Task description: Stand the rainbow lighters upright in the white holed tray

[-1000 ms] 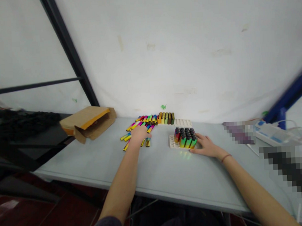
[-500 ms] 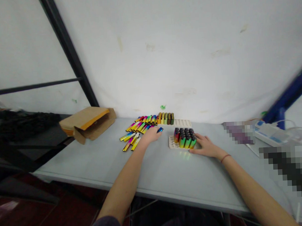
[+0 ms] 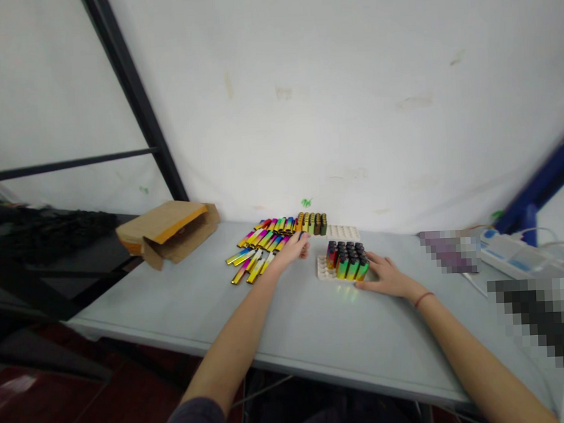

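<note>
My left hand (image 3: 293, 248) is closed over the table with its thumb on top; a small dark-blue bit of a shiny lighter sleeve shows at its fingers, the remainder hidden. Beside it lie several rainbow metallic lighter sleeves (image 3: 267, 239) in loose rows. A white holed tray (image 3: 326, 273) holds several upright lighters (image 3: 343, 268) with black tops and green, yellow and red shiny bodies. Against the tray's right side rests my right hand (image 3: 386, 278), fingers spread, thumb at the front corner. Holes show bare at the tray's left end.
Behind stand several upright yellow and green lighter bodies (image 3: 313, 224), alongside another white holed tray (image 3: 343, 232). An open cardboard box (image 3: 170, 226) lies at the left. A power strip (image 3: 508, 254) with cables and blurred items are at the right. A white wall closes the back.
My left hand has turned and moved slightly up and right; the sleeve's blue end, plain before, is now mostly covered. My right hand stays at the tray. The view has shifted slightly.
</note>
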`<state>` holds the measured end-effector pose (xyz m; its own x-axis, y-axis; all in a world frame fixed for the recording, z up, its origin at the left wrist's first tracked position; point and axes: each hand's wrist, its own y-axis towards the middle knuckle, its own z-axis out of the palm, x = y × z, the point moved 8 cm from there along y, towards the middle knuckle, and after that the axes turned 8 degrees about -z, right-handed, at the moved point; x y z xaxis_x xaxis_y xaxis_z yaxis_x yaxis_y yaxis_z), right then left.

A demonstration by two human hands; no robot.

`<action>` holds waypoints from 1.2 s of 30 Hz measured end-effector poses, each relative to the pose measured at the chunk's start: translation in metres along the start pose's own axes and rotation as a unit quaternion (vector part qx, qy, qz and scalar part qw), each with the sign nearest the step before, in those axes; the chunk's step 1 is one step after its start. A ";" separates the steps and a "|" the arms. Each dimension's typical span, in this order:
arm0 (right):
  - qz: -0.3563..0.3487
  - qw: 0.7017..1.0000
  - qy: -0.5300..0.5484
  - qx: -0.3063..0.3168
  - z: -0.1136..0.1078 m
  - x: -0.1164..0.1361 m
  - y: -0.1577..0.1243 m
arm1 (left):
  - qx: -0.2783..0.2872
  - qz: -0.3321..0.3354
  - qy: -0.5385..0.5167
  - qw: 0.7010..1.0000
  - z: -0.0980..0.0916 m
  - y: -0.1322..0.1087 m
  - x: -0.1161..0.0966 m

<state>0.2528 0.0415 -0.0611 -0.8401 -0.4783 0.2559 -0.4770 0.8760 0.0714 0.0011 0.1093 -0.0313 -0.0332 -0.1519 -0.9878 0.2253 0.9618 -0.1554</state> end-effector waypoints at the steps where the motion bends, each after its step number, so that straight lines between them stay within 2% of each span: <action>1: 0.000 1.000 0.000 -0.001 0.000 0.000 0.000 | 0.010 -0.005 -0.021 1.000 0.004 -0.001 0.000; 4: -0.005 1.000 -0.002 -0.005 0.000 -0.001 0.001 | 0.017 -0.036 -0.064 0.997 0.013 -0.004 0.002; 7: -0.012 1.000 -0.006 -0.004 0.000 -0.001 0.001 | -0.007 -0.068 -0.095 0.993 0.016 -0.008 0.005; 14: -0.013 1.000 -0.003 -0.008 -0.001 0.000 0.000 | -0.072 -0.073 -0.140 0.985 0.015 -0.018 -0.003; 21: -0.005 1.000 -0.004 -0.001 -0.001 0.001 0.000 | -0.083 -0.079 -0.181 0.977 0.016 -0.020 -0.003; 24: -0.004 1.000 -0.001 0.000 -0.002 0.003 0.000 | -0.063 -0.088 -0.187 0.976 0.019 -0.016 0.002; 28: -0.003 1.000 0.006 -0.001 -0.003 0.004 0.000 | -0.027 -0.053 -0.231 0.971 0.023 -0.010 0.001; 32: -0.008 1.000 0.010 -0.002 -0.003 0.005 0.000 | -0.055 0.014 -0.278 0.959 0.014 -0.014 -0.008; 36: -0.011 1.000 0.009 -0.003 -0.004 0.004 0.000 | -0.048 0.028 -0.259 0.964 0.014 -0.020 -0.013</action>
<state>0.2499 0.0401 -0.0564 -0.8246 -0.4964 0.2713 -0.4938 0.8656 0.0829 0.0111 0.0888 -0.0152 0.4723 -0.1681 -0.8653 0.1207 0.9847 -0.1255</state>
